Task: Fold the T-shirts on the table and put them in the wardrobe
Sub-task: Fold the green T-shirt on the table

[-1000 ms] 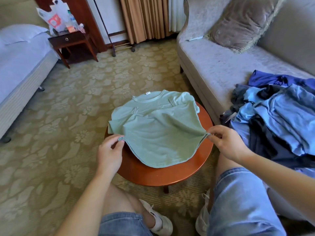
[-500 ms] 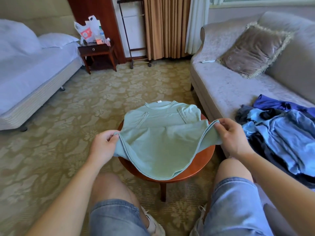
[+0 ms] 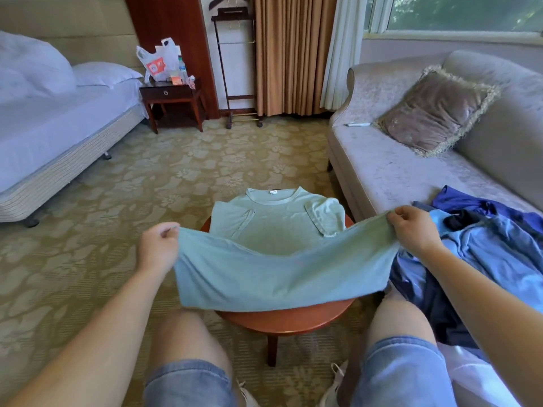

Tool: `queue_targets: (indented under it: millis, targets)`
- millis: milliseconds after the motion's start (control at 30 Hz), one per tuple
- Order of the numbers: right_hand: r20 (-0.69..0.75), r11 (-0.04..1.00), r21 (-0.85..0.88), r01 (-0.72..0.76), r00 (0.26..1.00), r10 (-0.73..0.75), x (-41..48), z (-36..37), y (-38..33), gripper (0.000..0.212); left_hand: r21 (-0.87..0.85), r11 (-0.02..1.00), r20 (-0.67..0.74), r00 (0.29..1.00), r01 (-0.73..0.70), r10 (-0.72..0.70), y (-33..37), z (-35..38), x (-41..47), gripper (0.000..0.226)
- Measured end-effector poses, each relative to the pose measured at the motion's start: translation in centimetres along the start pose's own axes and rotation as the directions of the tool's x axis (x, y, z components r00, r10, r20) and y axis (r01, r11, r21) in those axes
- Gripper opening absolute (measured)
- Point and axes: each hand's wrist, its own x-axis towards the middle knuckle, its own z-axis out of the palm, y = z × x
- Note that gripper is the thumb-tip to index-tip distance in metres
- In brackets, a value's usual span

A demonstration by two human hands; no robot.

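A pale green T-shirt (image 3: 279, 259) lies on a small round wooden table (image 3: 289, 320), collar away from me and both sleeves folded in. My left hand (image 3: 157, 249) pinches the left corner of its bottom hem. My right hand (image 3: 414, 229) pinches the right corner. The hem is lifted off the table and stretched between my hands, so the lower half hangs as a sheet toward me. A heap of blue and dark T-shirts (image 3: 484, 248) lies on the sofa at my right.
A grey sofa (image 3: 396, 171) with a brown cushion (image 3: 435, 113) stands to the right. A bed (image 3: 58, 124) is at the left, a bedside table (image 3: 173, 101) with bags behind it. Patterned carpet lies beyond the table. No wardrobe is in view.
Both hands have raised the hem higher and pulled it taut, bringing it up over the shirt's lower half. The camera has tilted up, showing more of the room.
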Motion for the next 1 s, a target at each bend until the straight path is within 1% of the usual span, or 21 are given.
queue_targets:
  millis: [133, 200, 333, 433, 500, 533, 600, 633, 667, 733, 767, 800, 833, 900, 967, 1000]
  targets:
    - [-0.077, 0.996, -0.024, -0.088, 0.993, 0.086, 5.6, 3.2, -0.1, 0.021, -0.215, 0.966, -0.121, 0.978, 0.143, -0.172, 0.6, 3.5, 4.8, 0.019]
    - [-0.113, 0.993, -0.035, -0.116, 0.987, 0.112, 9.0, 5.2, -0.2, 0.026, -0.281, 0.943, -0.146, 0.963, 0.178, -0.226, 0.9, 5.6, 8.1, 0.018]
    - [-0.147, 0.986, -0.061, -0.156, 0.978, 0.146, 15.7, 9.0, -0.9, 0.027, -0.332, 0.925, -0.14, 0.961, 0.182, -0.239, 2.2, 9.8, 14.3, 0.02]
    - [-0.137, 0.986, -0.063, -0.155, 0.98, 0.145, 20.2, 11.5, -1.8, 0.02, -0.304, 0.932, -0.134, 0.96, 0.198, -0.247, 2.7, 12.7, 18.8, 0.02]
    - [-0.129, 0.987, -0.047, -0.155, 0.981, 0.148, 22.8, 13.2, -2.4, 0.025, -0.285, 0.933, -0.129, 0.956, 0.218, -0.263, 2.8, 14.1, 21.6, 0.02]
    - [-0.121, 0.987, -0.019, -0.163, 0.98, 0.159, 23.9, 14.1, -2.6, 0.029, -0.249, 0.942, -0.114, 0.959, 0.225, -0.259, 2.7, 14.8, 22.8, 0.024]
    - [-0.086, 0.982, 0.008, -0.191, 0.978, 0.191, 24.6, 16.3, -2.3, 0.044, -0.045, 0.974, -0.054, 0.973, 0.222, -0.224, 1.7, 16.7, 23.9, 0.05]
    - [-0.057, 0.981, -0.026, -0.191, 0.98, 0.189, 24.0, 17.4, -2.0, 0.053, 0.061, 0.98, -0.034, 0.982, 0.188, -0.186, 1.2, 17.7, 23.2, 0.062]
    - [-0.016, 0.985, -0.074, -0.158, 0.987, 0.157, 22.6, 18.6, -1.4, 0.06, 0.144, 0.98, -0.012, 0.991, 0.136, -0.136, 0.5, 18.7, 21.8, 0.068]
    - [0.081, 0.987, -0.157, -0.02, 0.996, 0.033, 18.6, 20.6, -0.1, 0.064, 0.262, 0.965, 0.064, 0.998, -0.025, 0.008, -0.9, 20.1, 17.4, 0.071]
    - [0.135, 0.977, -0.21, 0.044, 0.991, -0.015, 16.3, 21.5, 0.7, 0.065, 0.331, 0.937, 0.128, 0.989, -0.107, 0.068, -2.0, 20.5, 15.2, 0.07]
    - [0.194, 0.952, -0.295, 0.078, 0.981, -0.02, 14.1, 22.1, 1.3, 0.066, 0.42, 0.89, 0.198, 0.975, -0.175, 0.099, -3.0, 20.6, 13.0, 0.069]
    - [0.254, 0.912, -0.399, 0.098, 0.967, 0.007, 12.3, 22.5, 2.0, 0.066, 0.508, 0.834, 0.263, 0.961, -0.216, 0.088, -4.0, 20.6, 11.2, 0.068]
    - [0.343, 0.811, -0.561, 0.169, 0.938, 0.042, 9.7, 22.8, 3.6, 0.067, 0.656, 0.713, 0.356, 0.934, -0.249, -0.002, -5.7, 20.1, 8.6, 0.068]
    - [0.386, 0.751, -0.621, 0.225, 0.922, 0.043, 8.0, 22.4, 4.7, 0.071, 0.738, 0.619, 0.389, 0.919, -0.27, -0.063, -7.0, 19.2, 6.9, 0.07]
    - [0.395, 0.739, -0.63, 0.239, 0.918, 0.04, 7.3, 22.1, 5.2, 0.073, 0.758, 0.595, 0.388, 0.918, -0.269, -0.079, -7.5, 18.7, 6.3, 0.071]
